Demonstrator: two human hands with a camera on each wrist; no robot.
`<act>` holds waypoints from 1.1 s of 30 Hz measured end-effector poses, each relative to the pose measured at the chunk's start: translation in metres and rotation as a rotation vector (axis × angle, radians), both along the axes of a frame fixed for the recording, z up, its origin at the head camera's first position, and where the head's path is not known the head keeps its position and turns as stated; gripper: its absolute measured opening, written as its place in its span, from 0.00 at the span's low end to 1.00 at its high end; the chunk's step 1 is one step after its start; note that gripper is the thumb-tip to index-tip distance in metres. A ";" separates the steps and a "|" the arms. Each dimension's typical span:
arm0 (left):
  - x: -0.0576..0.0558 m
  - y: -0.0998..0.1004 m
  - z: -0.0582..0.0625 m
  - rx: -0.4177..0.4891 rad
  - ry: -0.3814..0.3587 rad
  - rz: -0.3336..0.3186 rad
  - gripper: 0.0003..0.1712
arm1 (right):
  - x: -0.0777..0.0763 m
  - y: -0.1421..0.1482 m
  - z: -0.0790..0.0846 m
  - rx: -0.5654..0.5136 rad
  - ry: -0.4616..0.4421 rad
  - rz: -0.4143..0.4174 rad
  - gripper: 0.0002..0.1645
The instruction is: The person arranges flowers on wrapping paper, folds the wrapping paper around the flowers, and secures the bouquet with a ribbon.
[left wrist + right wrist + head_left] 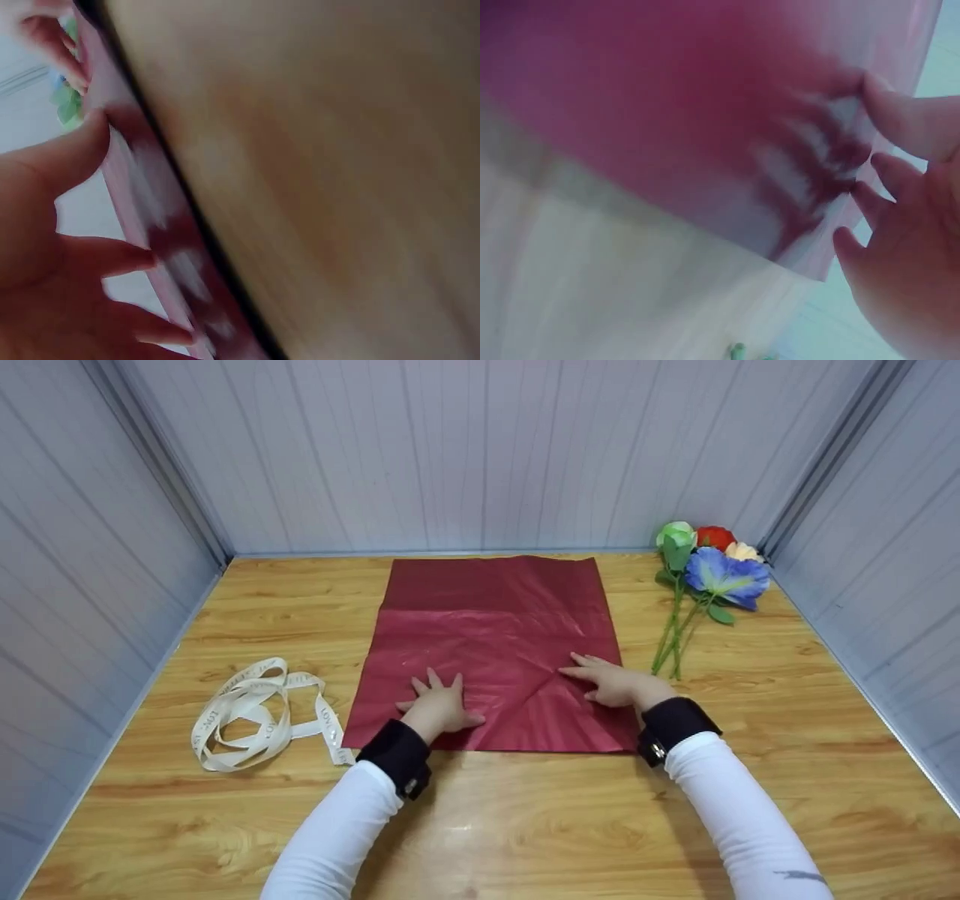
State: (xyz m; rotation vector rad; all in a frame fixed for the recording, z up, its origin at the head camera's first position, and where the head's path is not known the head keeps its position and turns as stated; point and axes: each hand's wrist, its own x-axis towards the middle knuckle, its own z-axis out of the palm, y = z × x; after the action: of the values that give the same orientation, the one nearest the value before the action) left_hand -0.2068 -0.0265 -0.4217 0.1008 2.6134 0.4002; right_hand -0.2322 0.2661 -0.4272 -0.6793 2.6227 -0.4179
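A dark red sheet of wrapping paper (495, 637) lies flat on the wooden table, slightly creased, its back edge near the wall. On its front left part rests my left hand (439, 706), fingers spread. My right hand (611, 682) touches the sheet near its right edge, fingers stretched out to the left. In the left wrist view the left hand's fingertips (142, 259) meet the shiny red surface. The right wrist view shows the right hand (911, 202) with its fingertips on the sheet, mirrored in its gloss. Neither hand grips anything.
A loosely coiled cream ribbon (251, 720) with printed letters lies left of the sheet, its tail near the front left corner. Artificial flowers (724, 574) in green, red, cream and blue lie at the back right. Pale panel walls (480, 457) enclose the table (525, 825) at back and sides.
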 end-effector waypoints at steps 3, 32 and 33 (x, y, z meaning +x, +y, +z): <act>-0.001 0.004 -0.003 -0.051 -0.005 -0.012 0.54 | -0.001 0.001 -0.005 -0.066 0.109 -0.025 0.24; -0.006 0.004 -0.003 -0.069 -0.070 -0.037 0.49 | -0.018 -0.003 -0.005 -0.021 0.007 -0.173 0.60; -0.007 0.003 -0.003 -0.066 -0.072 -0.038 0.49 | -0.019 -0.004 -0.005 -0.003 -0.004 -0.184 0.60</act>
State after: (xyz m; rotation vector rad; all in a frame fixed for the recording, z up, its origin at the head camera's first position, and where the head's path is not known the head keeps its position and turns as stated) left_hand -0.2139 -0.0237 -0.4249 0.1114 2.5467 0.2986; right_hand -0.2508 0.2621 -0.4320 -0.4387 2.6911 -0.4757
